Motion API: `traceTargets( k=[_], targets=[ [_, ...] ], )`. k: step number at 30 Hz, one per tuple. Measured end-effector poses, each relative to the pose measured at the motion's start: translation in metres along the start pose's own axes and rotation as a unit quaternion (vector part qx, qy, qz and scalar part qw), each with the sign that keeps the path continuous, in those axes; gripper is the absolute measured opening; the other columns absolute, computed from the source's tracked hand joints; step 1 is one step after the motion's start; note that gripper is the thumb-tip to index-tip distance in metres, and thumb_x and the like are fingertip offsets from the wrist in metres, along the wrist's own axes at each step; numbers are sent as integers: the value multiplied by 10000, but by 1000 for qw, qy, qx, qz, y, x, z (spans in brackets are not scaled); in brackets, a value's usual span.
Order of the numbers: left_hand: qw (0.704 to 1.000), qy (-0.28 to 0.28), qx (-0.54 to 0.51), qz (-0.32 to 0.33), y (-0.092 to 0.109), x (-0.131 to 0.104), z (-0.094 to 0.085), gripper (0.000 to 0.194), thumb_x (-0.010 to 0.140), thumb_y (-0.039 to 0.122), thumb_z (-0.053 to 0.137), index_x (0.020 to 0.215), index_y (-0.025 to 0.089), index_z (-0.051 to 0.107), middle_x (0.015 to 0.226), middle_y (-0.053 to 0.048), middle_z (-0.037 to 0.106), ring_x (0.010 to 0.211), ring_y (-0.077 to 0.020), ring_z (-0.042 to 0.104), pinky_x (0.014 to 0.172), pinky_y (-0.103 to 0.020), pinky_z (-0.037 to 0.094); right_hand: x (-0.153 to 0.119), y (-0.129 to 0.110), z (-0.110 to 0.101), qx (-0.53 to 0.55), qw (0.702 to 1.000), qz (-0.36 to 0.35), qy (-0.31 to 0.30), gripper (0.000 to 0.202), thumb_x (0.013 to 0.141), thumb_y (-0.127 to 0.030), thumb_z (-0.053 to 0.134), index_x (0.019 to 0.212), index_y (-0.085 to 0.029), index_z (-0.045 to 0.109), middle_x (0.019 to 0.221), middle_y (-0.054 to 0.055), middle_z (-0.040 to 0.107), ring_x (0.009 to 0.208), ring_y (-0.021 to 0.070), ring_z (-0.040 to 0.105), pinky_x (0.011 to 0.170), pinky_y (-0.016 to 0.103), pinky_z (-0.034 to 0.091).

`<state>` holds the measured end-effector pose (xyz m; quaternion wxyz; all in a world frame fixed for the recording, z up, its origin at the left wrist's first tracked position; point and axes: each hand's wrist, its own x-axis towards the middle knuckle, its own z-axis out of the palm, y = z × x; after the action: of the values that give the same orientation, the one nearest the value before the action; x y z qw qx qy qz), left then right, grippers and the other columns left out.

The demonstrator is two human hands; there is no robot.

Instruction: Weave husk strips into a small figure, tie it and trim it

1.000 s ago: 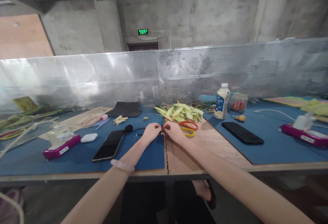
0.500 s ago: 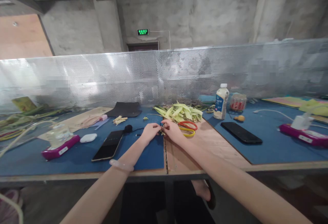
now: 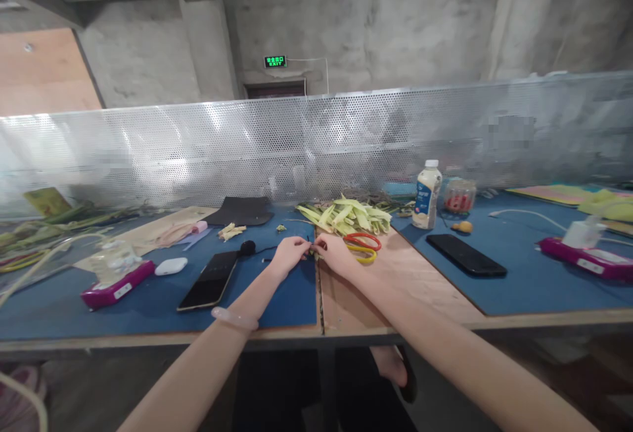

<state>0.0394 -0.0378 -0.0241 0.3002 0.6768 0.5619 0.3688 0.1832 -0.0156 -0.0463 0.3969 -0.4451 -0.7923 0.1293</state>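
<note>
My left hand (image 3: 291, 254) and my right hand (image 3: 332, 251) meet fingertip to fingertip over the seam of the blue mat and the wooden board. Both are closed in a pinch on something small and dark, too small to make out. A black cord runs from a black ball (image 3: 248, 248) toward my left hand. Just behind my hands lies a heap of pale green leaf strips (image 3: 349, 216). Scissors with red and yellow handles (image 3: 364, 242) lie beside my right hand.
Left of my hands are a phone (image 3: 210, 280), a white case (image 3: 171, 266) and a purple power strip (image 3: 117, 284). To the right stand a bottle (image 3: 426, 198) and a jar (image 3: 459, 197), with another phone (image 3: 465, 255) in front. A perforated metal screen (image 3: 198, 148) borders the back.
The fingers of my right hand have shifted slightly at the pinch. Otherwise both hands stay in nearly the same place.
</note>
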Motion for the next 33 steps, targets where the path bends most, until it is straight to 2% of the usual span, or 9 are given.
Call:
traceTargets(
  k=[6, 8, 11, 14, 21, 26, 29, 33],
  targets=[
    [1000, 2, -5, -7, 1, -3, 0, 228, 852, 308, 506, 967, 124, 578, 903, -44, 618, 742, -139, 599, 655, -319, 509, -1, -9, -7, 72, 995, 54, -31, 184, 856, -286, 534, 814, -114, 586, 777, 11, 587, 716, 113, 559, 696, 293, 475],
    [1000, -1, -6, -5, 1, -3, 0, 228, 851, 307, 508, 968, 124, 578, 909, -45, 618, 749, -141, 600, 662, -322, 509, -3, -10, -9, 108, 989, 87, -53, 199, 854, -298, 537, 827, -106, 585, 736, -1, 572, 638, 94, 542, 602, 247, 470],
    [1000, -4, -4, -3, 0, -2, 0, 227, 850, 305, 510, 970, 125, 579, 918, -47, 618, 761, -145, 600, 670, -327, 509, -5, -10, -12, 158, 974, 138, -84, 224, 861, -321, 525, 857, -102, 575, 654, -27, 522, 486, 48, 453, 441, 170, 389],
    [1000, -4, 1, -4, -1, -2, 0, 227, 849, 307, 510, 966, 125, 582, 920, -47, 619, 765, -147, 600, 670, -326, 509, -6, -9, -15, 198, 961, 163, -104, 237, 869, -334, 512, 846, -103, 560, 619, -41, 491, 433, 28, 393, 387, 145, 331],
    [1000, -8, 6, -2, 0, -2, -1, 226, 849, 312, 511, 947, 123, 587, 897, -42, 624, 747, -141, 602, 662, -321, 508, -6, -9, -16, 228, 950, 178, -117, 239, 862, -332, 524, 801, -102, 553, 573, -58, 452, 402, 18, 347, 359, 135, 283],
    [1000, -8, 2, -5, -1, -2, 0, 228, 850, 308, 510, 965, 124, 581, 910, -45, 620, 753, -143, 601, 663, -323, 509, -7, -10, -15, 208, 955, 181, -109, 216, 859, -311, 532, 812, -103, 566, 543, -70, 434, 383, 17, 325, 354, 136, 269],
    [1000, -10, -1, -7, 0, -2, 0, 226, 849, 303, 511, 970, 125, 579, 915, -46, 618, 754, -143, 600, 662, -323, 510, -8, -11, -13, 180, 964, 174, -90, 197, 855, -293, 539, 829, -101, 574, 574, -56, 473, 408, 25, 372, 380, 144, 318],
    [1000, -17, -2, -5, 1, -2, 0, 228, 851, 304, 509, 974, 125, 577, 916, -47, 617, 755, -143, 600, 664, -324, 510, -7, -10, -9, 145, 976, 155, -54, 169, 840, -265, 559, 872, -100, 575, 733, -5, 563, 575, 71, 516, 518, 200, 445]
  ],
)
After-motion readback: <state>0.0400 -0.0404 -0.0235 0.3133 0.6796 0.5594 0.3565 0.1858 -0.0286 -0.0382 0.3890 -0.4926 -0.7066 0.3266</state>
